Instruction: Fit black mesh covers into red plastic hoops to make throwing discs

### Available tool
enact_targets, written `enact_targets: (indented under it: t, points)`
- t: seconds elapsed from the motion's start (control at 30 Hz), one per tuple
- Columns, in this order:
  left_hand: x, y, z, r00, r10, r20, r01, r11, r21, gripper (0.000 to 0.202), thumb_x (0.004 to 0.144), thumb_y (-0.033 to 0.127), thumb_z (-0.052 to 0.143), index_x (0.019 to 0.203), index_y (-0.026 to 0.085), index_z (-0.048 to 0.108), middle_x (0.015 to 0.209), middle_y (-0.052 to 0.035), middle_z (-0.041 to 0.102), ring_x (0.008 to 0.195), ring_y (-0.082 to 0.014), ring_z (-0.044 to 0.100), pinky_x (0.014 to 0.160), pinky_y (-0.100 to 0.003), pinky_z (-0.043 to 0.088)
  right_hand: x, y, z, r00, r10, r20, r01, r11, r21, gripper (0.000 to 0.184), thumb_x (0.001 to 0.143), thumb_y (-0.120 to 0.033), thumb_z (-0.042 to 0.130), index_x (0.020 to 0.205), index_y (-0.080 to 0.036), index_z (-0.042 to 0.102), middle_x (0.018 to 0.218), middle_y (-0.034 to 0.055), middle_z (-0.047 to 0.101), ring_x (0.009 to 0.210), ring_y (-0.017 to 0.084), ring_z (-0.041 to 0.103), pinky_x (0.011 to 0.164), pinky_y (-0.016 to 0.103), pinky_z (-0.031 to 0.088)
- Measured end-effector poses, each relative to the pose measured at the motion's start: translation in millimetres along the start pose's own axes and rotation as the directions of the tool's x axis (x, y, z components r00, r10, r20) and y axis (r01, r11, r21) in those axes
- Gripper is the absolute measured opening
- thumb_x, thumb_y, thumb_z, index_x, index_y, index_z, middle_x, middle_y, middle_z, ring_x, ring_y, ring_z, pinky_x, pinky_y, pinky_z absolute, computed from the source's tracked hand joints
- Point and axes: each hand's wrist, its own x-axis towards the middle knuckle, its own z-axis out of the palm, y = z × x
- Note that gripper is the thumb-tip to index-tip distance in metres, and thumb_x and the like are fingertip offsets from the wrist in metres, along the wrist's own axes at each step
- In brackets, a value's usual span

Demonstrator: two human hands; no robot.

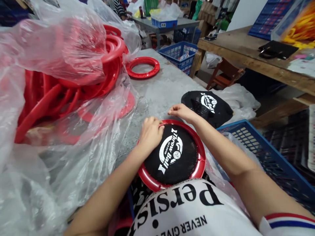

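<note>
In the lower middle of the frame a red ring [201,163] lies flat at the near edge of the grey tabletop [162,87], with a black mesh cover [177,157] printed "Throw Ball" in white stretched across it. Our left hand [150,132] sits on the ring's upper left edge, its grip curled tight over the rim and the cover there. Our right hand [181,112] is at the ring's top edge, its fingers bent down and pinched together on the rim; we cannot tell whether they catch the cover's hem as well. Just beyond the right hand, toward the centre right, a second black cover [209,106] with the same print lies loose on the tabletop. The left half of the frame is filled by a clear plastic bag [61,49] heaped with more red rings, and one loose ring [142,67] lies flat behind it, upper centre. A blue crate [261,147] stands at the lower right, beside our right forearm.
</note>
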Motion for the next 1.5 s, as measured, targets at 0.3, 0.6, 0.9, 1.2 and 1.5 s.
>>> enact_targets:
  t: [0.3,0.6,0.9,1.2,1.5]
  points:
    - [34.4,-25.5,24.6,0.967,-0.168,0.189,0.149,0.982,0.114,0.029,0.096,0.035,0.052,0.104,0.021,0.076,0.117,-0.0112,0.067,0.12,-0.0312,0.055,0.105,-0.047,0.042,2.2,17.7,35.9,0.993,0.082,0.089,-0.064,0.981,-0.184,0.024,0.082,-0.022,0.066,0.062,-0.017,0.055,0.056,-0.0043,0.05,0.055,0.008,0.041,0.055,0.023,0.03]
    - [36.9,-34.6,40.3,0.944,-0.306,0.125,0.32,0.94,-0.118,0.012,0.089,0.026,0.063,0.084,0.021,0.073,0.107,-0.0076,0.071,0.113,-0.027,0.06,0.103,-0.044,0.041,0.5,35.7,39.8,0.985,-0.136,0.103,0.166,0.896,-0.412,0.029,0.085,-0.03,0.065,0.06,-0.019,0.057,0.083,0.003,0.07,0.081,0.015,0.06,0.078,0.025,0.044]
    - [34.4,-41.2,51.1,0.945,-0.327,-0.012,0.307,0.899,-0.312,0.013,0.084,0.018,0.058,0.073,0.02,0.065,0.089,-0.0028,0.066,0.093,-0.0203,0.061,0.09,-0.035,0.044,1.0,44.8,37.2,0.985,-0.154,0.073,0.169,0.938,-0.304,0.015,0.081,-0.024,0.064,0.067,-0.019,0.063,0.1,0.0021,0.071,0.087,0.016,0.063,0.085,0.028,0.047]
    - [28.7,-40.5,45.3,0.96,-0.28,0.019,0.274,0.922,-0.272,0.011,0.085,0.019,0.06,0.081,0.021,0.07,0.099,-0.0051,0.068,0.101,-0.0233,0.06,0.096,-0.041,0.042,2.9,48.1,39.2,0.978,-0.191,0.087,0.208,0.935,-0.288,0.01,0.082,-0.026,0.072,0.074,-0.021,0.071,0.093,0.002,0.07,0.09,0.017,0.062,0.089,0.032,0.046]
    - [27.8,-39.7,44.4,0.965,-0.254,0.061,0.261,0.934,-0.243,0.005,0.082,0.028,0.074,0.082,0.023,0.072,0.108,-0.0054,0.068,0.114,-0.0276,0.057,0.104,-0.047,0.038,4.3,51.2,41.5,0.98,-0.188,0.061,0.197,0.948,-0.249,0.01,0.083,-0.027,0.073,0.075,-0.022,0.074,0.087,0.0011,0.07,0.087,0.016,0.062,0.085,0.029,0.046]
